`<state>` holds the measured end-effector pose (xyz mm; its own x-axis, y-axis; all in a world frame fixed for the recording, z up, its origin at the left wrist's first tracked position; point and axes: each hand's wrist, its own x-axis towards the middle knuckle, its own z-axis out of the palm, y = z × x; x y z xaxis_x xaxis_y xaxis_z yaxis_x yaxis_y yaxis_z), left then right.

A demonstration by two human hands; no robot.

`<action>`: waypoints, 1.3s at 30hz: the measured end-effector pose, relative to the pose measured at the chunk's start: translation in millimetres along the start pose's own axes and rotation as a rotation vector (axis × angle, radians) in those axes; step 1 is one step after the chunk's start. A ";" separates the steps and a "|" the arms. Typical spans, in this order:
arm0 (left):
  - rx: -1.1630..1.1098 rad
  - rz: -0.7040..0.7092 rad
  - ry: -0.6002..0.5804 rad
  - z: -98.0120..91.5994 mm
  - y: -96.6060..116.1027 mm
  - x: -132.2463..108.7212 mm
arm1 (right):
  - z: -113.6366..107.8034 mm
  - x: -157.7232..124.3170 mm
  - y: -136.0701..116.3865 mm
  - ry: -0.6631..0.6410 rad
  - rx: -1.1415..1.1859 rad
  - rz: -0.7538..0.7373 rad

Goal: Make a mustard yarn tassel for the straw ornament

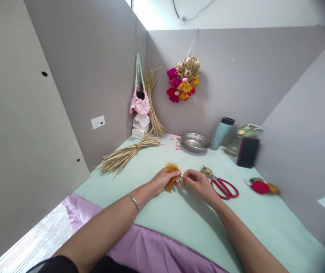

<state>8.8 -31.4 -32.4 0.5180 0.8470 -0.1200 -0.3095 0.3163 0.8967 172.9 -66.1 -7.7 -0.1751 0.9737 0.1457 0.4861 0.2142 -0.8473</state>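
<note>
My left hand [162, 181] is closed around a mustard-yellow yarn tassel [171, 166], its frayed ends spreading above and below the fingers. Just to the right, my right hand [198, 181] pinches a thin strand at the tassel's side; whether it is yarn or straw I cannot tell. A thin curved strip hangs between the two hands. Beyond the right hand lie red-handled scissors [227, 189], open-looped toward me, with a small woven straw piece [207, 171] beside their blades.
Left of the hands lies a tied straw bundle [128, 153]; another straw bundle [154, 110] leans in the corner. At the back stand a metal bowl [195, 143], a blue tumbler [222, 133], a green jug [233, 146] and a phone [248, 152]. Yarn balls [260, 187] lie right.
</note>
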 end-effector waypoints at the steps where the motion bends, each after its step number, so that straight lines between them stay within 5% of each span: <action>1: 0.004 -0.004 0.001 0.0 0.0 0.0 | -0.4 0.2 0.2 0.010 -0.002 -0.002; 24: 0.014 0.033 -0.025 -2.5 -7.0 4.6 | 2.2 1.3 5.5 -0.054 -0.002 0.000; 39: 0.075 -0.014 -0.042 -0.5 -3.8 0.2 | 3.1 3.3 5.1 0.038 0.102 0.004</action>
<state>9.7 -32.2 -36.1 0.5556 0.8233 -0.1161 -0.2420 0.2937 0.9248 172.2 -62.0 -13.1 -0.1395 0.9772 0.1599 0.3970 0.2031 -0.8950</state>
